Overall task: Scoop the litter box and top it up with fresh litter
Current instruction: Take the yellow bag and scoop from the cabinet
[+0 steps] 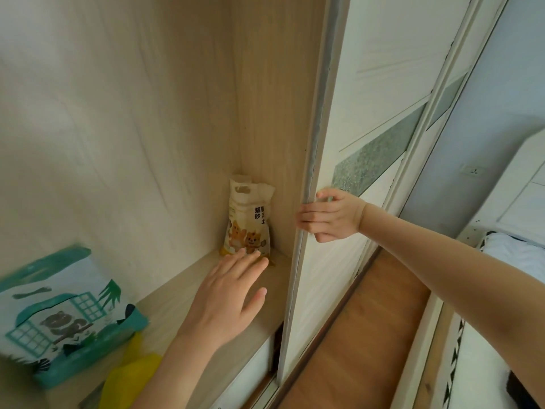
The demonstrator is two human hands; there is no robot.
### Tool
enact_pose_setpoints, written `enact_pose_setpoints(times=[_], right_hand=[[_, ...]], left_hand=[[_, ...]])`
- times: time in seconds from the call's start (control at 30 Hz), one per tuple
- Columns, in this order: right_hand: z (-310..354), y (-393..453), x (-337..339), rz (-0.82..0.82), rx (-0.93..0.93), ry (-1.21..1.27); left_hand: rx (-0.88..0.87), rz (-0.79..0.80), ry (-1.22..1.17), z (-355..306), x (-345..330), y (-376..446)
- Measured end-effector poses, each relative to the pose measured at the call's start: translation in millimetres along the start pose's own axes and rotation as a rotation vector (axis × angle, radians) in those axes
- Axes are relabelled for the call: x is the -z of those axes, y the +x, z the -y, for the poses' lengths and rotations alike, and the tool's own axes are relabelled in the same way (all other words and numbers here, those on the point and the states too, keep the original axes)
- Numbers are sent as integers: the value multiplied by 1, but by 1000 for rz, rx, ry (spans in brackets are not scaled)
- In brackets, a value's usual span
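Observation:
A cream and yellow bag of cat litter [249, 219] with cartoon animals and a cut-out handle stands upright in the far corner of a wooden closet shelf [182, 293]. My left hand [230, 293] reaches over the shelf with straight, spread fingers; its fingertips are just in front of the bag's lower edge. My right hand [327, 215] grips the edge of the white sliding closet door [330, 261], fingers curled round the edge. No litter box or scoop is in view.
A large teal and white bag [65, 317] with a cat print lies at the shelf's near left, with a yellow item [132, 376] beside it. Wooden floor [359, 343] shows below the door. A bed [513, 255] lies at far right.

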State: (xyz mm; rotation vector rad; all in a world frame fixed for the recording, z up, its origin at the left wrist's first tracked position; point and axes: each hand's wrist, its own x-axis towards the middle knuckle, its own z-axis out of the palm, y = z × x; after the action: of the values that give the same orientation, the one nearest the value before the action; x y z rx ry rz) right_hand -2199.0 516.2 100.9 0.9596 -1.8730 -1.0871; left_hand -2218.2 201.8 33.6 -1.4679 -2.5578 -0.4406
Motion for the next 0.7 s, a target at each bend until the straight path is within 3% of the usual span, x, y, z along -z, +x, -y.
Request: enact_pose_setpoints(times=[0.23,0.57,0.7], right_hand=[[-21,-40,-21,47,9,0],[-27,-51,-55,-68,86,49],[-22,-55,-52,-141,34,54]], left_hand=[[10,7,13,-11,-14,38],[45,23,27,-17,-28,69],[74,38,45,-19,-30,72]])
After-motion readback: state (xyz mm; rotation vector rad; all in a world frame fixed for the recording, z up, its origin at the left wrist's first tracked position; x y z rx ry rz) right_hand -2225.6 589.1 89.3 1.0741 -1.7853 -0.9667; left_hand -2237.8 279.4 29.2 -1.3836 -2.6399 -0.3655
